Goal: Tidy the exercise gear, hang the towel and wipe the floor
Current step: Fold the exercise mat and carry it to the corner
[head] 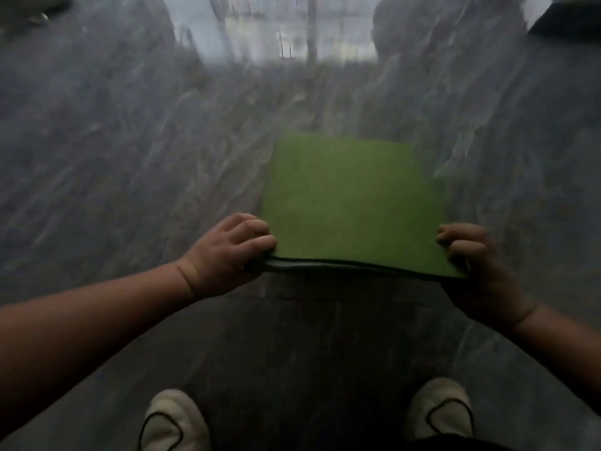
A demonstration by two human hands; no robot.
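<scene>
Above the dark marbled floor (130, 157), between two white shoes (174, 421): green mat (351, 196), near edge lifted. Left hand (224, 255) and right hand (474, 268) gripping its near corners, fingers curled over the top.

Both forearms are bare to the frame edge, with no sleeve, watch or band showing on either wrist. The left shoe (174, 421) and the right shoe (442, 410) are pale, off-white slip-ons with rounded toes, each trimmed by a thin dark line that loops around the opening. A strip of dark clothing (455, 445) shows at the bottom edge beside the right shoe; its kind cannot be told.
</scene>
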